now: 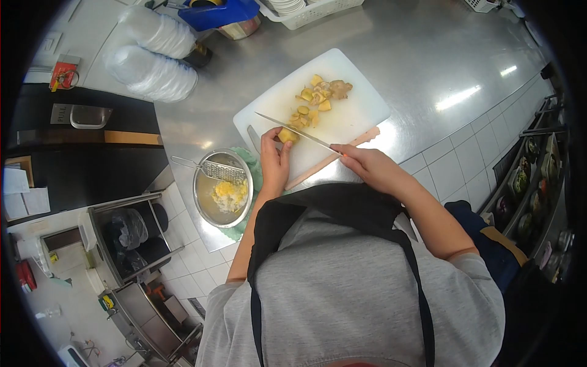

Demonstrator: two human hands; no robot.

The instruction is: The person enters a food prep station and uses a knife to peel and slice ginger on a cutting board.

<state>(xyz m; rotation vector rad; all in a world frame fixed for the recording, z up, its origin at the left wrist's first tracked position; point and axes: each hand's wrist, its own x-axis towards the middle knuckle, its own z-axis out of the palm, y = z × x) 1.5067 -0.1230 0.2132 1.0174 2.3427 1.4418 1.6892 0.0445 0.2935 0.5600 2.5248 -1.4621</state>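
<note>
My right hand (362, 163) grips the handle of a kitchen knife (293, 129), whose long blade points left across the white cutting board (356, 123). With bent fingers, my left hand (274, 158) steadies a peeled piece of ginger (287, 136) next to the blade. Peeled yellow ginger chunks (304, 114) and peelings lie beyond the knife, with a knobbly brown ginger root (340, 89) at their far end. Left of my left hand, a metal bowl (200, 205) contains yellow and whitish shredded food (229, 194); a handled grater (221, 172) rests across it.
A green cloth (255, 177) lies under the bowl on the steel table (422, 67). A pinkish strip (333, 157) runs along the board's near edge. Stacked plastic-wrapped containers (153, 73) and a white basket (304, 16) stand at the back. Food trays (523, 177) are at right.
</note>
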